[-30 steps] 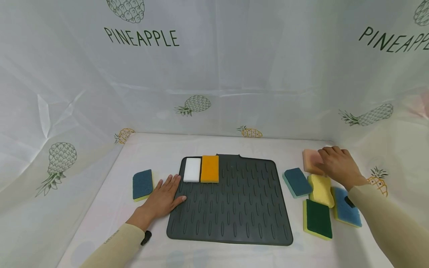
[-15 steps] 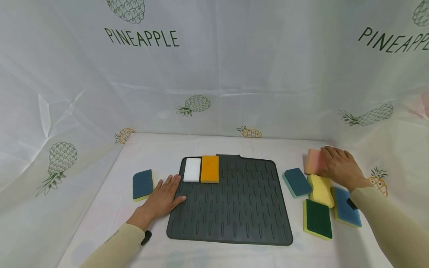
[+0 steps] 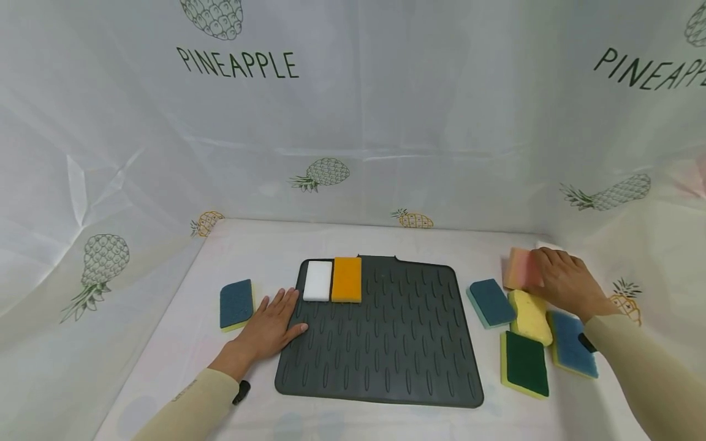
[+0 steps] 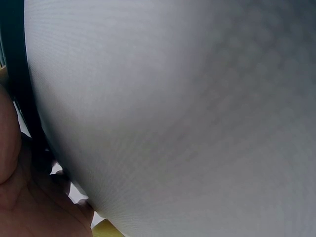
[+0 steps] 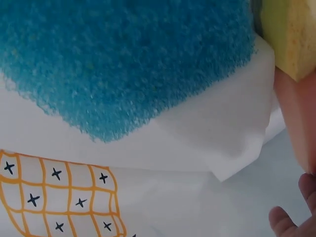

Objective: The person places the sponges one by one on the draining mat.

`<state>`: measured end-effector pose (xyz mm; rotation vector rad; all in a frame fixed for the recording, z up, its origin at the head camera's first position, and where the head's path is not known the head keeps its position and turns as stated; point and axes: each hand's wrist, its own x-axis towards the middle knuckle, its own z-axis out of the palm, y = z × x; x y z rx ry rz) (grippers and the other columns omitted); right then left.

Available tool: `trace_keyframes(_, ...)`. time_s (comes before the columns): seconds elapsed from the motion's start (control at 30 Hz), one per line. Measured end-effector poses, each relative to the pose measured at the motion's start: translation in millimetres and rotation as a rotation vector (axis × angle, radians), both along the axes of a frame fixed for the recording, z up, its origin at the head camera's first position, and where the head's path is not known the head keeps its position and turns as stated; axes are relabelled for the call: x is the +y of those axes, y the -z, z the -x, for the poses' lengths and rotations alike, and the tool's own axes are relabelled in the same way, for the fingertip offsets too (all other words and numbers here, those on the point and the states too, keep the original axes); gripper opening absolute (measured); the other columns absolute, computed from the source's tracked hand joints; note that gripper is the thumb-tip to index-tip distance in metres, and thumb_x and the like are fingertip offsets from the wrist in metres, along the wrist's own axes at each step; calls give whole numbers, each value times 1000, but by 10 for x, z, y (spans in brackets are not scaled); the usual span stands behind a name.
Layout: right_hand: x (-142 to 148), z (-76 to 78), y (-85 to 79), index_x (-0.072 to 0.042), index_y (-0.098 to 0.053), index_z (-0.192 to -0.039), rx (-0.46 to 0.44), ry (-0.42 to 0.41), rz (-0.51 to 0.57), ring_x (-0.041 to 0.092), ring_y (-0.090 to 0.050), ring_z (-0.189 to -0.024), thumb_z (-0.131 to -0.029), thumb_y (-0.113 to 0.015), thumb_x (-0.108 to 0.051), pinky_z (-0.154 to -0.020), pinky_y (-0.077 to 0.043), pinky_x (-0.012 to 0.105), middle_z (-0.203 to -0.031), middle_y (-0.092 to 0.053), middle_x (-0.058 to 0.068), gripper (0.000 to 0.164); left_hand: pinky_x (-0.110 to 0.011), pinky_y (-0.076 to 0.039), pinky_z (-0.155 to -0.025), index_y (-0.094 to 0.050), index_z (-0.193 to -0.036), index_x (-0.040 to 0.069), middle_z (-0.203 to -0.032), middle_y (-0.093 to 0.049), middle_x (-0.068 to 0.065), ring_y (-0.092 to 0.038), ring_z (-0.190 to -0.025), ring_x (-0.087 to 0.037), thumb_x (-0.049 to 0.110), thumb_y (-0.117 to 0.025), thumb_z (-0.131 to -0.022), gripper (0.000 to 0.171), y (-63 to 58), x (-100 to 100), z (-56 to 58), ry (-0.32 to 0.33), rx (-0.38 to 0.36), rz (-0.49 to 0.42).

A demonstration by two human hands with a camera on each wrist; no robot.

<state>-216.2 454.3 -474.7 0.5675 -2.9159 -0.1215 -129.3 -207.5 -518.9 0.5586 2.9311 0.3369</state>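
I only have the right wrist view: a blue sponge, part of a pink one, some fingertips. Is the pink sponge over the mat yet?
Observer: No, the pink sponge is off to the right of the dark mat.

Operator: What's on the mat?

Observer: A white block and an orange sponge, side by side near its far left corner.

Operator: And the left hand?

Observer: The left hand lies spread at the mat's left edge, thumb over the mat.
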Motion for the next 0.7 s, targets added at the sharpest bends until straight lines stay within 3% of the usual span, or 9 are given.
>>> trace_keyframes(0.17, 56, 13, -28, 10, -36, -152, -140, 28, -16, 59, -41, -134, -88, -84, -46, -105, -37, 80, -150, -42, 36, 98, -66, -23, -127, -30, -164, -5, -170, -32, -22, -27, -159, -44, 49, -57, -107, 83, 3, 5, -1, -1, 4, 10)
trace_keyframes(0.27, 61, 28, -9, 10, -36, -152, -178, 44, -9, 59, -41, -135, -90, -81, -52, -105, -36, 80, -150, -42, 37, 100, -65, -22, -127, -29, -164, -5, -171, -31, -22, -26, -159, -44, 49, -57, -107, 83, 23, -1, 3, -2, 3, 11)
trace_keyframes(0.33, 55, 33, 14, 9, -37, -151, -158, 43, 1, 58, -42, -134, -88, -83, -53, -104, -37, 79, -148, -44, 36, 100, -65, -22, -128, -28, -164, -4, -171, -31, -21, -26, -160, -43, 50, -57, -107, 84, 38, -5, 7, -1, 2, 12)
trace_keyframes(0.57, -5, 66, 44, 10, -39, -138, 36, 18, 14, 56, -44, -122, -73, -93, -53, -96, -42, 75, -134, -47, 36, 106, -65, -21, -128, -27, -165, -4, -172, -29, -21, -25, -160, -43, 51, -55, -108, 84, 59, -12, 18, 1, -5, 22)
trace_keyframes(0.7, -102, 100, 10, 11, -39, -135, 76, 21, 18, 55, -45, -117, -70, -95, -49, -94, -43, 73, -130, -46, 36, 106, -65, -22, -128, -27, -165, -4, -172, -30, -21, -25, -160, -42, 51, -55, -108, 84, 38, -16, 19, -1, -7, 22)
